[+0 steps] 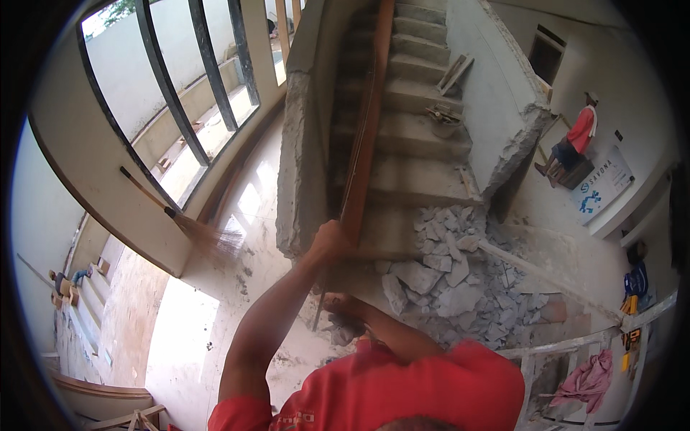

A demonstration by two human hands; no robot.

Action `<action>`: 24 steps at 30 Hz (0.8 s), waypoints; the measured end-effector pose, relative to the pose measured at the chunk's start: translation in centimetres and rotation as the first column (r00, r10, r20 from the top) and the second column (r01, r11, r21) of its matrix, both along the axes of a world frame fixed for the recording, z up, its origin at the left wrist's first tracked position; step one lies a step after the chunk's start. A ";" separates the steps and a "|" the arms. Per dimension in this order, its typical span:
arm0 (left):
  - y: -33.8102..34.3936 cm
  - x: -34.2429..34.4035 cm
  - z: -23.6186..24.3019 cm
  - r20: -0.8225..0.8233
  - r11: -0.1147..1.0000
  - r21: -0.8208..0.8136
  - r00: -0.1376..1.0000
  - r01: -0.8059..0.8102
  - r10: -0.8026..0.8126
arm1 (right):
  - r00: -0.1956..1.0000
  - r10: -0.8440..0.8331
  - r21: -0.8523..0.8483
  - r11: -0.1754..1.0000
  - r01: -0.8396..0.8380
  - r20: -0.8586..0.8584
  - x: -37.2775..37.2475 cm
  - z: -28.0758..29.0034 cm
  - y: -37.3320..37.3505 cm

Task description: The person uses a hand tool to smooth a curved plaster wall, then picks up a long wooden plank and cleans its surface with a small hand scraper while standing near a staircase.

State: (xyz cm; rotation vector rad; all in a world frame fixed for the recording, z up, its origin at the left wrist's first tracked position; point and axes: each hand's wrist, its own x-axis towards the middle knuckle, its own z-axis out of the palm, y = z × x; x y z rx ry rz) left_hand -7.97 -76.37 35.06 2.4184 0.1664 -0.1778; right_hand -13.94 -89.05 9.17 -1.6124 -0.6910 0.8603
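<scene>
Left hand (331, 241): fingers seemingly wrapped around brown board (370, 122) | Board: view's 12 o'clock, along stairs (420, 172) | Right hand (345, 307), 6 o'clock: fingers curled, grip unclear | Progress: rubble (460, 298) heaped (4 o'clock, uncleared); board apparently not yet placed; remainder untellable

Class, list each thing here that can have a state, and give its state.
Brown plank: sloping along the stairs
Left hand: at the plank's lower end, grip partly hidden
Right hand: lower down, grip unclear
Broom: tilted, bristles spread
Concrete rubble: broken, heaped
Right stair wall: broken, jagged end
Pink cloth: crumpled, draped
</scene>
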 end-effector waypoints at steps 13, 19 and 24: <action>-1.9 -11.3 -5.8 -0.140 0.995 0.096 0.990 0.006 0.007 | 0.726 -0.604 0.289 0.668 0.686 -0.328 38.8 10.3 -6.4; -2.8 -17.7 -1.6 -0.499 0.997 0.004 0.863 -0.083 0.074 | 0.761 -0.648 0.072 0.761 0.645 0.029 48.7 10.7 -1.8; -3.6 -24.0 -5.0 -0.394 0.991 0.127 0.913 -0.053 0.100 | 0.904 -0.381 -0.406 0.807 0.429 0.196 51.2 9.5 -2.1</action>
